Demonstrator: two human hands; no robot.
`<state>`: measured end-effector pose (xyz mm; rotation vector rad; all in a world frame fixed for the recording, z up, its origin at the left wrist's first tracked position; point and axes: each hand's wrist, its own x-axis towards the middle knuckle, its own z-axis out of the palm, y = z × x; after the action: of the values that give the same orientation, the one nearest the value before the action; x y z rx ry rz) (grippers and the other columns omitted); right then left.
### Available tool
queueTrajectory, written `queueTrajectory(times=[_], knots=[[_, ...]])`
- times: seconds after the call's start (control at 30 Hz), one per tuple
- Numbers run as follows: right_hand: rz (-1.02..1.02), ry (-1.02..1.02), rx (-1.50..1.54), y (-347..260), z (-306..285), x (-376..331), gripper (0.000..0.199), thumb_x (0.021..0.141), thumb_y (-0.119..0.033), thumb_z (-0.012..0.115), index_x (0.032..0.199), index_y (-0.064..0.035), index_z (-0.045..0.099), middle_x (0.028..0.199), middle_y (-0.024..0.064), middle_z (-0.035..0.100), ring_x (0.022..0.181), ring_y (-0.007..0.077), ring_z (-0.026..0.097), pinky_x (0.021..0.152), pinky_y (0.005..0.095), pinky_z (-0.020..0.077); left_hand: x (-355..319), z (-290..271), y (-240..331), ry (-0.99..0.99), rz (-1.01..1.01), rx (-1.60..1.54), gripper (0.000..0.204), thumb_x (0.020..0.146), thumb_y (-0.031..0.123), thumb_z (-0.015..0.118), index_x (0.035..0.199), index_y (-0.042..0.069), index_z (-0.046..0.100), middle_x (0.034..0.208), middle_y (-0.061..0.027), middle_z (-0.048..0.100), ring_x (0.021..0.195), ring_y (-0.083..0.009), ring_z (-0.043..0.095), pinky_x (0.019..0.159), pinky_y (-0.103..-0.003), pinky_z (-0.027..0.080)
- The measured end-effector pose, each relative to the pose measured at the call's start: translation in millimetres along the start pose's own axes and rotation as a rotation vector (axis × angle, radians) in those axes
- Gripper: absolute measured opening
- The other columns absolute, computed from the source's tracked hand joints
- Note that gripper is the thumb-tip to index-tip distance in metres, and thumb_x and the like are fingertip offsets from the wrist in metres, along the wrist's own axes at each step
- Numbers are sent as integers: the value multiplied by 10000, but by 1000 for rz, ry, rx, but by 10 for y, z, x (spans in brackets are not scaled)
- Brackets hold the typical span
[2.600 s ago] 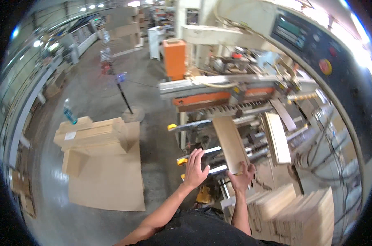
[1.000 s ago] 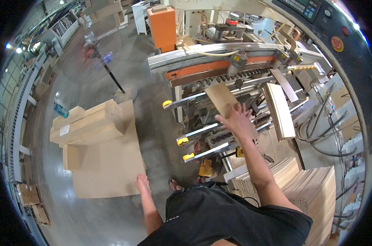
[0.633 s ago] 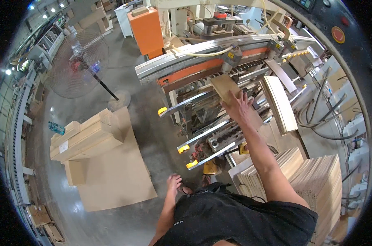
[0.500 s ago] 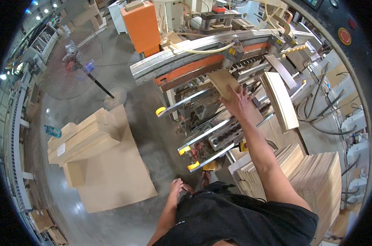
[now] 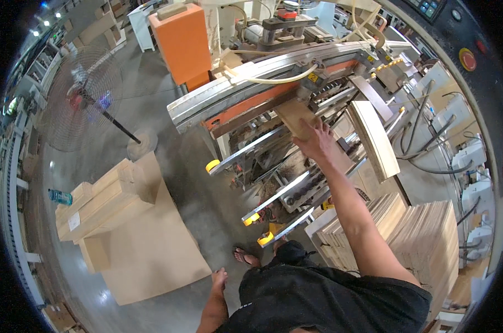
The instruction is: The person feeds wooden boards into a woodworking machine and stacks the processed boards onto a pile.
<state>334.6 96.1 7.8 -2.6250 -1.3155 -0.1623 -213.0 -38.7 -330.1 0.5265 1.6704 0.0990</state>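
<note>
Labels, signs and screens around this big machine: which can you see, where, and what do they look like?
White paper label: small rectangle on the side of the wooden stack, left floor.
Yellow warning sticker: small, on the machine's grey rail.
Control panel: dark, top right, with a round red button on yellow.

R hand pressing wood panel into machine, L hand hanging free, panel stack nearby

Right hand outstretched, left hand hanging.
</note>
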Motion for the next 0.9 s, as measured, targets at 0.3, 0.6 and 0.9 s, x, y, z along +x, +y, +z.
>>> queueTrajectory(times=[0.3, 0.6, 0.9], knots=[[2, 4, -43, 156, 193, 10, 676, 715, -480, 685, 1330, -265, 505, 1423, 170, 350, 1272, 391, 363, 1045, 484, 313, -156, 726, 875, -56, 131, -4, 310, 894, 337, 575, 1104, 108, 570, 866, -9, 628, 757, -129, 587, 625, -284, 425], [-10, -53, 33, 234, 167, -29, 738, 707, -604, 625, 1361, -310, 451, 1422, 185, 351, 1287, 399, 341, 1026, 529, 297, -764, 1068, 1503, -73, 472, -284, 202, 931, 235, 528, 1027, 65, 578, 941, -31, 639, 823, -131, 593, 618, -272, 417], [-11, 208, 82, 348, 442, -100, 732, 659, -571, 646, 1303, -247, 520, 1438, 185, 332, 1331, 339, 303, 1040, 538, 232, -2232, 1589, 2720, -44, 1423, 17, 265, 935, 193, 556, 1083, -25, 583, 1016, -81, 618, 936, -165, 563, 846, -299, 437]])
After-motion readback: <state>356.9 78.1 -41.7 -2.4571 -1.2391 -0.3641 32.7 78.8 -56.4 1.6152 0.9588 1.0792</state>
